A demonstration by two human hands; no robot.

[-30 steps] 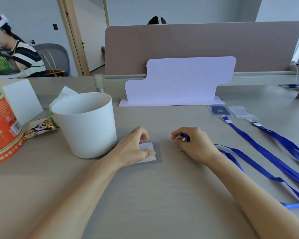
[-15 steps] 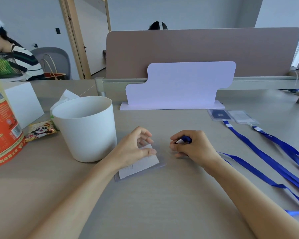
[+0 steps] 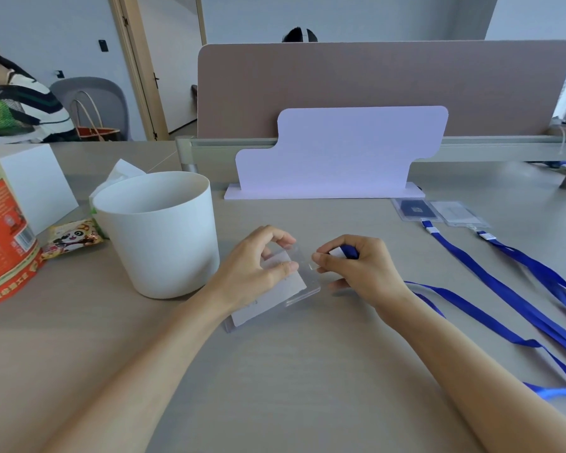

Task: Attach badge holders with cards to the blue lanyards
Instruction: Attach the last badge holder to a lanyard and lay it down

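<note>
**Head view: both hands meet over a clear badge holder at mid-table**

At the far left edge an orange printed canister (image 3: 0, 230) is cut off by the frame. A white box (image 3: 36, 184) stands behind it, and a panda snack packet (image 3: 72, 238) lies just to its right. A tissue pack (image 3: 121, 173) peeks out behind a white plastic pot (image 3: 160, 237). The pot stands close to the left forearm but does not block the work.

The left hand (image 3: 255, 266) pinches the badge holder (image 3: 307, 286) between thumb and fingers at its far end. The holder is clear and stiff, slanted so its near-left corner sits low by the table (image 3: 275, 387). A white card (image 3: 275, 292) sits inside it.

The right hand (image 3: 363, 269) is curled round the end of a blue lanyard (image 3: 348, 251), its fingertips at the holder's top edge. The strap trails away to the right.

A white shaped board (image 3: 340, 152) stands beyond against the desk partition (image 3: 373, 83). Farther right lie two holders (image 3: 415, 209) already on lanyards (image 3: 520, 266), whose straps run off the frame.

The fingers hide the clip, so I cannot tell whether it has caught the slot. The card's print is too faint to read.
</note>
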